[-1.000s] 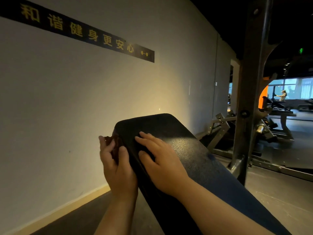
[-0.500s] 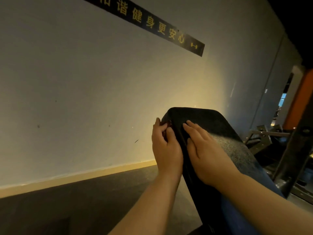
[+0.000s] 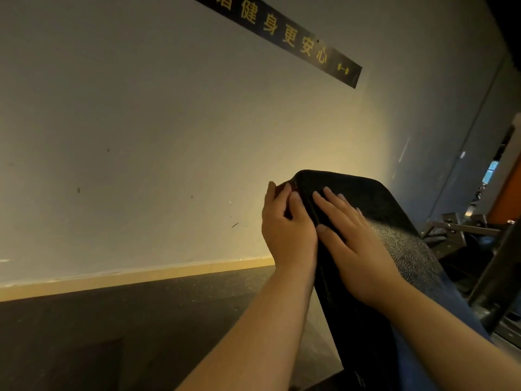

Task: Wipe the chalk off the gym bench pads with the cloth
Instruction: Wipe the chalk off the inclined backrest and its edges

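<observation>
Pinches cloth (image 3: 280, 188) in left hand (image 3: 287, 230), thumb and curled fingers around it, against left side of pad (image 3: 380, 198) near its upper end. Rests right hand (image 3: 358, 244) flat on pad's top face, fingers straight. Shows only a reddish sliver of cloth; behind, wall (image 3: 141, 136) with black sign (image 3: 282, 32).

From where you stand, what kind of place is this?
Most likely a gym. A black padded bench rises ahead, steel equipment frames stand at the right, and the dark wall banner ends in a small yellow dumbbell icon.
</observation>
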Demonstrator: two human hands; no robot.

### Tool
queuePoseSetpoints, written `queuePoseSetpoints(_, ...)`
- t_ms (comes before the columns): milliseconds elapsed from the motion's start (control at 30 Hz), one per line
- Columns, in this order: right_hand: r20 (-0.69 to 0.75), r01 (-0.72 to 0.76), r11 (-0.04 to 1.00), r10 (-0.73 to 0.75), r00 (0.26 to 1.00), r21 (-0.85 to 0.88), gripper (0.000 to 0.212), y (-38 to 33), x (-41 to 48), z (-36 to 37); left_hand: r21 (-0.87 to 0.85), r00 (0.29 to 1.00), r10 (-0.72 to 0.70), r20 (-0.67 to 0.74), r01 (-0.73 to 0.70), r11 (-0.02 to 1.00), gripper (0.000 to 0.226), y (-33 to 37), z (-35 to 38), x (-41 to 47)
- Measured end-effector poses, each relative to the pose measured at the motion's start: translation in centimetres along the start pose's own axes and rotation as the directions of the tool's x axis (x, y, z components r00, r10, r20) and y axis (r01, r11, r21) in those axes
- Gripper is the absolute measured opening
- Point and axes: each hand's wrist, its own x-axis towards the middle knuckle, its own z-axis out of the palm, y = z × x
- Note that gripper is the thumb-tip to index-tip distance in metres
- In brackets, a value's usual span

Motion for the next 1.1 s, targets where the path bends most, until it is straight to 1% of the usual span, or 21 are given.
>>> queuePoseSetpoints(67,-0.006,-0.001,1.0,0.001,1.0,0.003,0.052,0.0,0.0,0.0,-0.053,1.0,-0.014,-0.026,0.013,0.999,0.031,-0.1,0.3,-0.1)
queuePoseSetpoints(200,-0.022,0.001,1.0,-0.001,1.0,0.03,0.051,0.2,0.0,0.1,-0.167,0.999,-0.039,-0.031,0.033,0.985,0.024,-0.9,-0.6,-4.2)
queuePoseSetpoints(267,-0.028,0.009,0.999,-0.008,1.0,0.034,0.051,0.2,0.0,0.1,-0.145,0.999,-0.028,-0.03,0.024,0.989,0.024,-0.9,-0.7,-4.1)
queuePoseSetpoints(333,-0.025,0.005,0.999,-0.004,1.0,0.033,0.052,0.2,0.0,0.1,-0.104,0.999,-0.03,-0.035,0.026,0.994,0.025,-0.6,-0.3,-1.7)
queuePoseSetpoints(433,-0.028,0.008,0.999,-0.007,1.0,0.032,0.052,0.3,0.1,0.2,-0.13,0.996,-0.08,-0.038,0.074,0.989,0.026,0.1,0.2,1.3)
queuePoseSetpoints(533,-0.031,-0.001,0.999,0.002,1.0,0.038,0.051,0.3,0.0,0.2,-0.177,0.995,-0.09,-0.034,0.083,0.981,0.027,-0.1,0.2,-0.4)
queuePoseSetpoints(633,-0.04,0.005,0.999,-0.004,0.999,0.032,0.053,0.2,0.0,0.2,-0.213,0.996,-0.085,-0.036,0.076,0.974,0.023,-1.0,-0.4,-3.3)
queuePoseSetpoints(700,-0.041,0.001,0.999,0.0,0.999,0.036,0.054,0.1,0.0,0.2,-0.175,0.997,-0.064,-0.031,0.058,0.983,0.023,-0.8,-0.4,-2.9)
queuePoseSetpoints(800,-0.033,0.011,0.999,-0.01,0.999,0.033,0.052,0.1,-0.1,0.1,-0.092,0.998,-0.044,-0.04,0.04,0.995,0.027,0.1,0.1,0.2)
queuePoseSetpoints(900,-0.028,0.001,1.0,0.0,1.0,0.026,0.051,0.0,-0.1,0.0,-0.112,0.998,-0.061,-0.026,0.058,0.992,0.029,0.2,0.4,1.1)
queuePoseSetpoints(1000,-0.03,-0.009,1.0,0.01,1.0,0.013,0.051,0.0,-0.1,0.1,-0.181,0.996,-0.085,-0.008,0.082,0.98,0.026,-0.4,-0.1,-1.9)
queuePoseSetpoints(1100,-0.027,-0.007,1.0,0.007,1.0,0.019,0.05,0.1,-0.2,0.1,-0.154,0.998,-0.058,-0.012,0.056,0.987,0.024,-0.5,-0.7,-3.6)
